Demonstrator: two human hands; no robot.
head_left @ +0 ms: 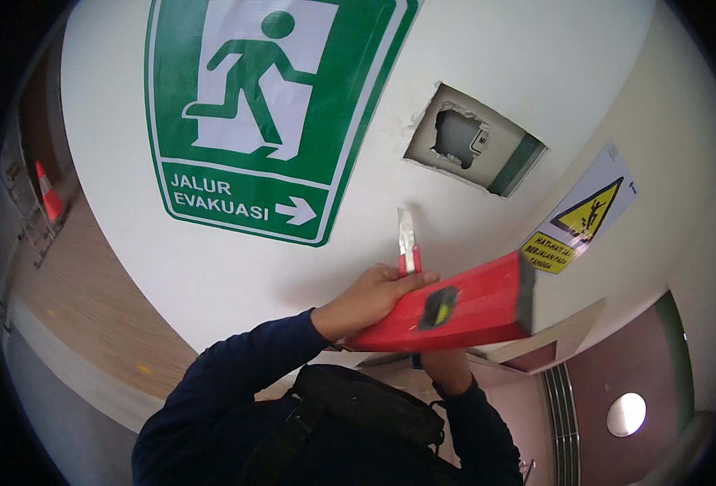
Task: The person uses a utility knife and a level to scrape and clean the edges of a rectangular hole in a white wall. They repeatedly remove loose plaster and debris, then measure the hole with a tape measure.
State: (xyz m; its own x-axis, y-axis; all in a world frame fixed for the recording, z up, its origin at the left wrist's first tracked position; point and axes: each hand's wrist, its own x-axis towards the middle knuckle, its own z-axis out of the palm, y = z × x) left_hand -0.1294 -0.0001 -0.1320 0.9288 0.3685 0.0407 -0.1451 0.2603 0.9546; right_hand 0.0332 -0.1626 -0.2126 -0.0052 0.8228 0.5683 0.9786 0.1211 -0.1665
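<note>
In my left hand is a small utility knife with a red handle and a pale metal front, pointing up toward the white wall. The fingers are closed round it, and the same hand lies against the left part of a red spirit level. This level is tilted, with a dark end cap and a yellow-green vial showing. My right hand is under the level; its fingers are hidden behind it. Above both hands, a rectangular recess is cut into the wall, with a ragged hole in its backing.
A green evacuation sign covers the wall at upper left. A yellow warning sign is on the adjoining wall at right. An orange traffic cone stands far left near a metal ladder-like frame. A black bag hangs at my front.
</note>
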